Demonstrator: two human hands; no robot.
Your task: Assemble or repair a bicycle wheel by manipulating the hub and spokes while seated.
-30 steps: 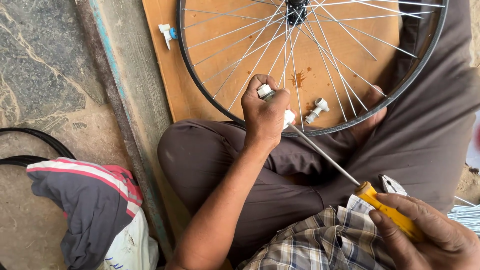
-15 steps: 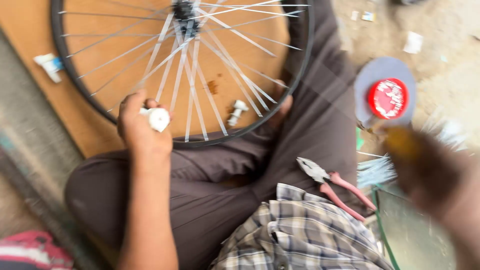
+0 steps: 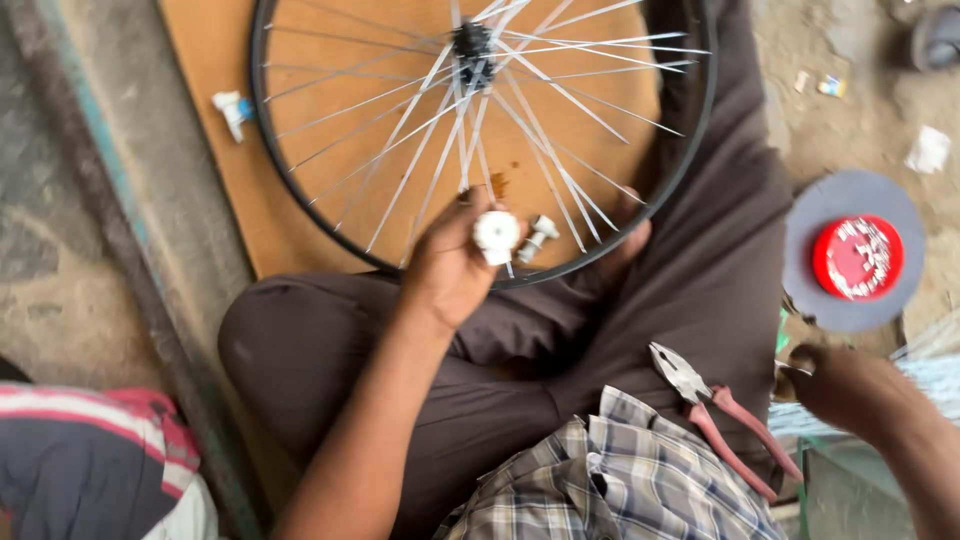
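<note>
A spoked bicycle wheel (image 3: 694, 150) lies flat on a wooden board (image 3: 215, 60), its hub (image 3: 472, 50) near the top. My left hand (image 3: 448, 268) is at the near rim, pinching a small white round piece (image 3: 497, 232) against the spokes. Just right of it, a small white and metal part (image 3: 538, 236) lies inside the rim. My right hand (image 3: 850, 392) is off to the right, over a bundle of loose spokes, fingers curled. What it holds is too hidden to tell. Red-handled pliers (image 3: 722, 424) rest on my lap beside it.
A second white part (image 3: 233, 108) lies on the board left of the rim. A grey disc with a red lid (image 3: 858, 257) sits on the dirt floor at right. A striped cloth (image 3: 90, 450) is at lower left, next to a concrete edge (image 3: 120, 230).
My right hand, which held a yellow-handled tool on a spoke, has swung away to the right. The left hand stays at the near rim with the white piece. The view has shifted.
</note>
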